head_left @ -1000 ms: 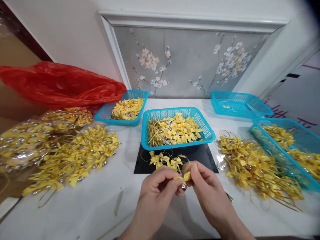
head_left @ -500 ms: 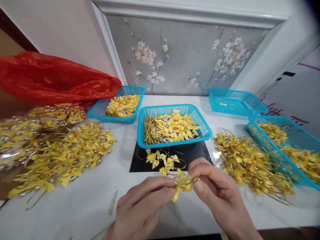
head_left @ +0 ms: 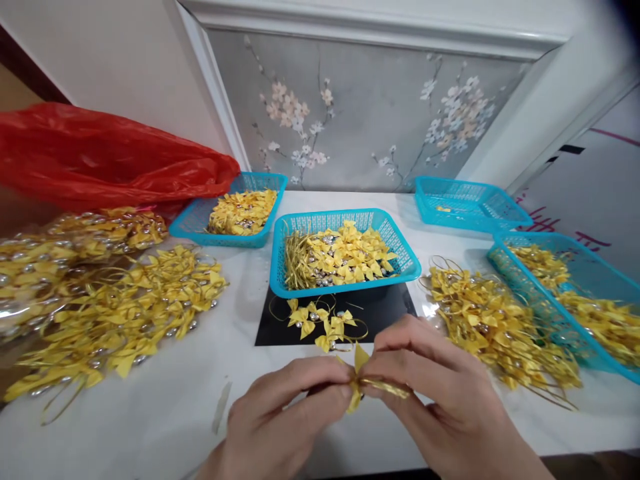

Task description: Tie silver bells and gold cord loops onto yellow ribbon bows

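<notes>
Between my two hands is a yellow ribbon bow (head_left: 361, 358) with a gold cord loop (head_left: 386, 387). My left hand (head_left: 287, 407) pinches the bow from the left with thumb and fingers. My right hand (head_left: 440, 387) is closed on its right side, and the gold cord sticks out over those fingers. Fingertips of both hands nearly meet and hide most of the bow's centre. Just beyond them, several loose yellow bows with silver beads (head_left: 327, 327) lie partly on a black mat (head_left: 273, 327).
A blue basket (head_left: 345, 291) of bows stands behind the mat. Bow piles lie at left (head_left: 120, 313) and right (head_left: 495, 327). More blue baskets stand at back left (head_left: 220, 239), back right (head_left: 465, 220) and far right (head_left: 580, 320). A red plastic bag (head_left: 115, 160) lies at left.
My right hand has moved left, closer to my left hand, and now covers more of the bow. The gold cord now points right over the right fingers. The view has shifted slightly.
</notes>
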### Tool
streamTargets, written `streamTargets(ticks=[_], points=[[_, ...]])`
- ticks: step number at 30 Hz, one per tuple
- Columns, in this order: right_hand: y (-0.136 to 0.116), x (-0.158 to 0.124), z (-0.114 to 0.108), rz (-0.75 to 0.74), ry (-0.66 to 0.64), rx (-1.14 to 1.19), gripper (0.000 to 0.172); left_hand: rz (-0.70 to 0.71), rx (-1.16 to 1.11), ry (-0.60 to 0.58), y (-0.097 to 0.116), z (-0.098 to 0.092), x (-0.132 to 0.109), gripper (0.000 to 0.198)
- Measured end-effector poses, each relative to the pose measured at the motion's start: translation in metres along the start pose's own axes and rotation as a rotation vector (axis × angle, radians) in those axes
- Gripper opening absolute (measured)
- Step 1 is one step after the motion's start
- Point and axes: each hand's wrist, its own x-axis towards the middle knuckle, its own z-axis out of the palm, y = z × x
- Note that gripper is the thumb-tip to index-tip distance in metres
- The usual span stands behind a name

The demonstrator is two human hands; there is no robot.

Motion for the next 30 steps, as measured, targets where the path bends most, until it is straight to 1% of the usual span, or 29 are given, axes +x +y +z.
streamTargets(ticks=[2,4,6,9,10,12,15,17,19,21,23,26,30], points=[[0.000,0.002,0.000,-0.014,0.002,0.010,0.019,0.190,0.108,-0.056,-0.003,-0.004,0.003,0.034],[-0.001,0.003,0.002,-0.016,0.011,0.033,0.017,0.344,0.194,-0.065,-0.007,-0.006,0.004,0.046],[-0.001,0.004,0.004,-0.028,0.036,0.050,0.016,0.398,0.198,-0.048,-0.011,-0.007,0.005,0.054],[-0.001,0.004,0.006,-0.093,0.084,0.038,0.020,0.361,0.119,-0.022,-0.016,-0.004,0.005,0.060],[0.000,0.004,0.007,-0.122,0.093,0.033,0.022,0.339,0.087,-0.013,-0.016,-0.002,0.006,0.058],[0.003,0.003,0.007,-0.182,0.087,0.033,0.026,0.271,0.011,0.002,-0.016,0.002,0.008,0.048],[0.010,0.006,0.006,-0.257,-0.008,0.058,0.029,0.102,-0.150,-0.027,-0.015,0.007,0.011,0.030],[0.014,0.009,0.004,-0.284,-0.084,0.065,0.027,0.009,-0.248,-0.053,-0.014,0.008,0.013,0.024],[0.017,0.013,0.003,-0.289,-0.123,0.065,0.028,-0.036,-0.283,-0.053,-0.014,0.008,0.014,0.021],[0.018,0.016,0.001,-0.261,-0.130,0.085,0.027,-0.049,-0.282,-0.037,-0.015,0.007,0.014,0.019],[0.018,0.016,-0.003,-0.179,-0.109,0.151,0.025,-0.033,-0.280,-0.033,-0.018,0.006,0.014,0.018],[0.019,0.011,-0.009,-0.044,-0.070,0.260,0.029,0.032,-0.280,-0.018,-0.023,0.004,0.014,0.016],[0.018,0.005,-0.015,0.021,-0.063,0.247,0.021,0.068,-0.231,0.018,-0.029,0.000,0.014,0.014]])
